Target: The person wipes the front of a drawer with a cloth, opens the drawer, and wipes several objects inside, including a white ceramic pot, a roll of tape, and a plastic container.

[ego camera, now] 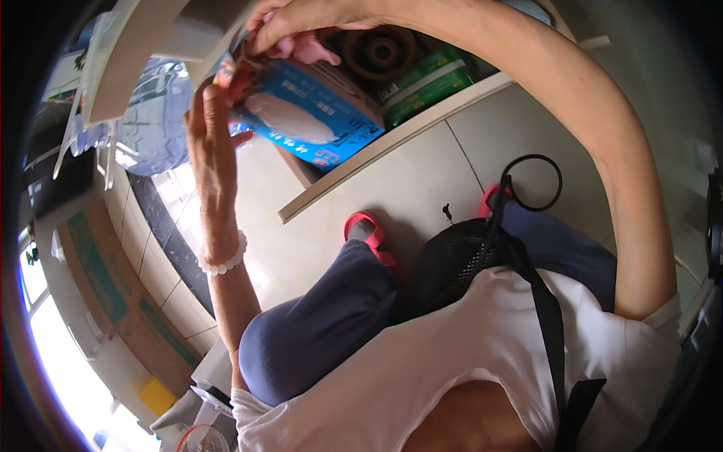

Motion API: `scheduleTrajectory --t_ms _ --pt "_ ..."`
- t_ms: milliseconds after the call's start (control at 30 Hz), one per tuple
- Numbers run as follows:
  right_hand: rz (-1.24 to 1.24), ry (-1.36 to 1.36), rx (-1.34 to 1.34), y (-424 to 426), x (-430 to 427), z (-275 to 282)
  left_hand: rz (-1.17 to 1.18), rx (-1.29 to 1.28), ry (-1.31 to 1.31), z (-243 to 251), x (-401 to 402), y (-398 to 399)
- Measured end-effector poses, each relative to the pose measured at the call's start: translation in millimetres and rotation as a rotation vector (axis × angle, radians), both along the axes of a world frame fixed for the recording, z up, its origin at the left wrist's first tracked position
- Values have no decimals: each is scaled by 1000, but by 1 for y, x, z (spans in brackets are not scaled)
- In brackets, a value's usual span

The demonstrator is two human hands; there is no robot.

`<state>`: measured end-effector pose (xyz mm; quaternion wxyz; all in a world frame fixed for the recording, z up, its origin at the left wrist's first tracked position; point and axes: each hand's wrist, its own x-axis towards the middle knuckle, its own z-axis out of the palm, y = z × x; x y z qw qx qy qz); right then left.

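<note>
My left hand point(212, 121), with a white bead bracelet at the wrist, is raised beside a blurred red-and-orange packet point(232, 82); its fingertips touch or nearly touch the packet and its thumb stands apart. Over the open drawer, my right hand point(268, 34) has its fingers bent around crumpled pink material point(302, 48), perhaps a rubber glove, just above the same packet. Part of its grip is hidden. Below both hands a blue printed box point(316, 116) with an oval window lies tilted in the drawer. Next to it are a green package point(429, 85) and a dark round object point(384, 51).
The drawer's front edge point(395, 144) runs diagonally above the tiled floor point(305, 192). A large clear water bottle point(152, 118) stands at the left, with cardboard point(104, 271) below it. My feet wear red sandals point(370, 231); a black mesh bag point(457, 263) hangs at my front.
</note>
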<state>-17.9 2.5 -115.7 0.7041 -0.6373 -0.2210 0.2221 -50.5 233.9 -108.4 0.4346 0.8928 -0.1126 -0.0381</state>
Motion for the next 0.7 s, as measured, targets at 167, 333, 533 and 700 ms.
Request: scheduleTrajectory --t_ms 167,333,533,700 --pt "-77 93 37 21 0 14 53 40 -29 0 22 8" --pt "-222 21 142 18 -1 -3 3 177 -100 15 18 -12" --pt "-417 163 -250 22 -3 -13 -160 459 -202 2 38 -17" --pt "-421 159 -186 15 7 -47 -268 621 -216 3 51 -35"
